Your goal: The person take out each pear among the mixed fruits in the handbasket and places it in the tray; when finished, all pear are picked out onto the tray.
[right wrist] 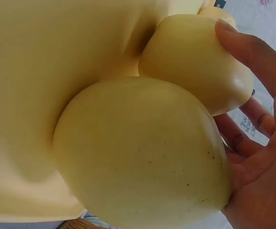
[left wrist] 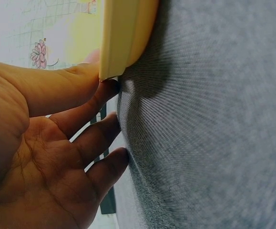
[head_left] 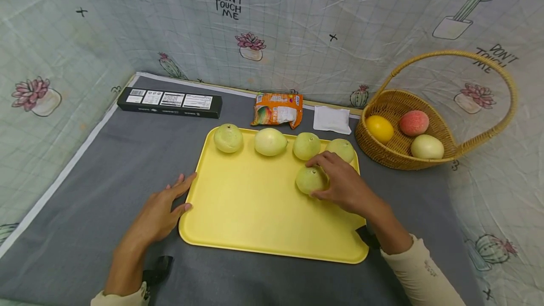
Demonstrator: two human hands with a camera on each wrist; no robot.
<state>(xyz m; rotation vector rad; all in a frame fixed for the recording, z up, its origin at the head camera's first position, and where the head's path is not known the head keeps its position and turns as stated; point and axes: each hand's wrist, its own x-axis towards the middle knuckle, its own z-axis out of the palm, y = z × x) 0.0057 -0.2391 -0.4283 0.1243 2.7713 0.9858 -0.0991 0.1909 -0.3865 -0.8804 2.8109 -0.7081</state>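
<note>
My right hand [head_left: 340,183] grips a pale green round fruit [head_left: 312,180] with its thumb on the near side and fingers over the far side, at the right half of a yellow tray [head_left: 246,211]. In the right wrist view, the thumb [right wrist: 257,52] lies against that fruit, and another large pale fruit [right wrist: 142,152] fills the foreground beside the palm. Along the tray's back edge sit several similar fruits [head_left: 270,142]. My left hand [head_left: 159,211] touches the tray's left rim. Its thumb [left wrist: 61,86] meets the rim in the left wrist view, with the other fingers extended near the cloth.
A wicker basket [head_left: 382,155] at the right holds a yellow fruit [head_left: 379,129], a pinkish-red one [head_left: 414,123] and a pale green one [head_left: 427,147]. Behind the tray are a black box [head_left: 170,102], an orange packet [head_left: 278,110] and a white packet [head_left: 332,119].
</note>
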